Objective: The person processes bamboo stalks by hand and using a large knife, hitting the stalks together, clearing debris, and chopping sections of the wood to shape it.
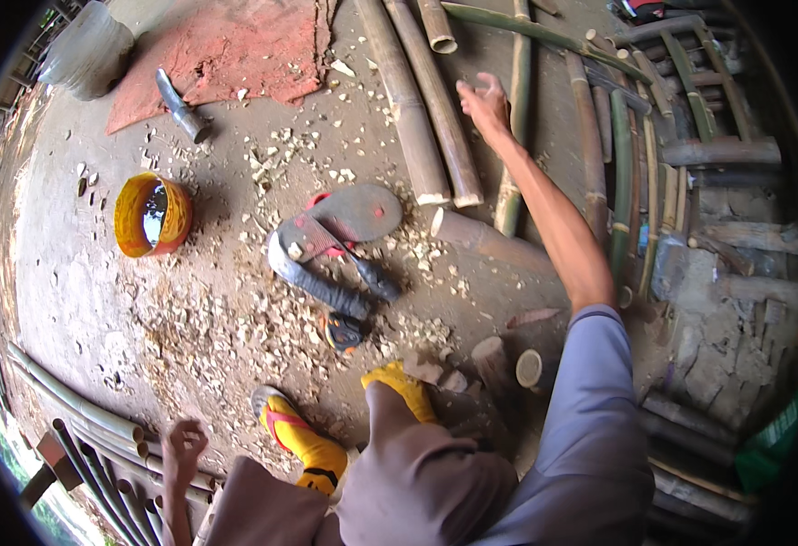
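Note:
My right hand [485, 106] reaches far forward at the end of a stretched arm, above the floor between a pair of thick bamboo poles [432, 109] and a greenish bamboo pole [514, 173]. Its fingers are apart and I see nothing in them. At the lower left, my left hand [183, 448] hovers beside a stack of bamboo poles [98, 405], fingers loosely curled and apart, holding nothing visible. A short cut bamboo piece [490, 241] lies under my right forearm. Before my feet rest a loose flip-flop [358, 214], a curved grey-wrapped tool [321, 289] and a small orange-and-black object [342, 333].
Pale wood chips [208, 318] litter the floor. Farther left are a yellow round container [177, 218], a curved grey pipe piece [178, 105], a red cloth [226, 64] and a translucent plastic vessel [89, 55]. Bamboo frames [717, 150] crowd the right; short bamboo stumps [528, 369] stand near my knee.

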A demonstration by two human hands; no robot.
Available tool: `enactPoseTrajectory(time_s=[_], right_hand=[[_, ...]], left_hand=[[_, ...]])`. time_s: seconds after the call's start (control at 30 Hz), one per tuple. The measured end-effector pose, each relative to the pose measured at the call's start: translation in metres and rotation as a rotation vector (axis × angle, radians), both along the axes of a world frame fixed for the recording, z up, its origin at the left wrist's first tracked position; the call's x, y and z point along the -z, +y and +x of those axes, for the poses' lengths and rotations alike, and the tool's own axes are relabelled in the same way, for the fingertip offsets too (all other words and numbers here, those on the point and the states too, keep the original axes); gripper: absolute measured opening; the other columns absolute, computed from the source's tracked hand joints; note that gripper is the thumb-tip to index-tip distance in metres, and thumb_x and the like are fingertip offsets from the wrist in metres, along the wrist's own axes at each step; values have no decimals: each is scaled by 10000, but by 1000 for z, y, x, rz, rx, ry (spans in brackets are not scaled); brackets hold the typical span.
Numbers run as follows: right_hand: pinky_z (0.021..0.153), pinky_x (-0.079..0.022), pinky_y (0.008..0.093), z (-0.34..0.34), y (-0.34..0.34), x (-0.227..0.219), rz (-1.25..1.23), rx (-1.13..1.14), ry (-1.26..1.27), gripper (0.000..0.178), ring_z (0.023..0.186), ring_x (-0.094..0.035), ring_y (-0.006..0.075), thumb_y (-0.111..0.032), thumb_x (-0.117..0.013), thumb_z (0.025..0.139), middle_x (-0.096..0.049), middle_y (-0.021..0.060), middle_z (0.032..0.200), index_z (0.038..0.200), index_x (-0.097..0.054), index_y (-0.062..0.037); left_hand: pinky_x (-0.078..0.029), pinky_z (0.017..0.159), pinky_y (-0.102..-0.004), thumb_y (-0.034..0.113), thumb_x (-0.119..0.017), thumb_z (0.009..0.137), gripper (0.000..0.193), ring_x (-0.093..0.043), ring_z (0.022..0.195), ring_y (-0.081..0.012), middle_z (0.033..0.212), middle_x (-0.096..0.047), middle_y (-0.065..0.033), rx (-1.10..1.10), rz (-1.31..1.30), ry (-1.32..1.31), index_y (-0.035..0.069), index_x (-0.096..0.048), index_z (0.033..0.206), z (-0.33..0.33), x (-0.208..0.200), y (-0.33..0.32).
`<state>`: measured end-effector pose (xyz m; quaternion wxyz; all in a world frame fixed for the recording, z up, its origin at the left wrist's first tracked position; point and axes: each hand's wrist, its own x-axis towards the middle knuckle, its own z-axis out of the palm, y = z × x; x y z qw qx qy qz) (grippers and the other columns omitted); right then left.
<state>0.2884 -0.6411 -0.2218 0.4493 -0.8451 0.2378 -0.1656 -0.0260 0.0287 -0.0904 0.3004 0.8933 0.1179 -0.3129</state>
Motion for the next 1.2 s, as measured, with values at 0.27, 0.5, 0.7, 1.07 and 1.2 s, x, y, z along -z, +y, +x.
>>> enactPoseTrajectory(time_s=[0.27,0.5,0.7,1.07,1.2], right_hand=[[1044,-345,407,127,12,44,178,91,-72,1010,1262,-413,364,-436,-789,672,-392,245,1386,1424,-254,-25],[778,-535,392,162,-10,86,282,179,-231,642,904,-602,306,-138,-717,798,-544,174,1092,1293,-324,-27],[584,-613,387,85,0,5,845,322,-501,454,628,-621,261,-18,-669,723,-539,154,962,1103,-420,-21],[490,-453,245,-301,-215,-152,664,612,-482,334,598,-536,183,-212,-677,753,-546,87,832,990,-530,-29],[554,-499,301,-459,-325,-173,133,1011,-388,376,665,-576,206,-213,-663,782,-604,104,908,1098,-581,-27]], left_hand=[[-510,716,-338,166,-652,742,313,-637,763,-214,831,-656,-132,-269,295,321,-26,-608,986,-117,-5,54],[-514,710,-347,169,-652,753,316,-635,771,-216,850,-653,-123,-293,287,354,-10,-606,1009,-108,14,54],[-517,705,-355,172,-652,761,319,-633,777,-217,865,-650,-116,-247,262,322,4,-604,1029,-89,43,41],[-522,696,-371,177,-653,777,327,-629,789,-221,894,-645,-103,-195,198,174,30,-601,1064,-71,76,29],[-524,693,-376,179,-653,783,331,-628,794,-222,905,-643,-98,-169,150,147,39,-599,1077,-66,83,26]])
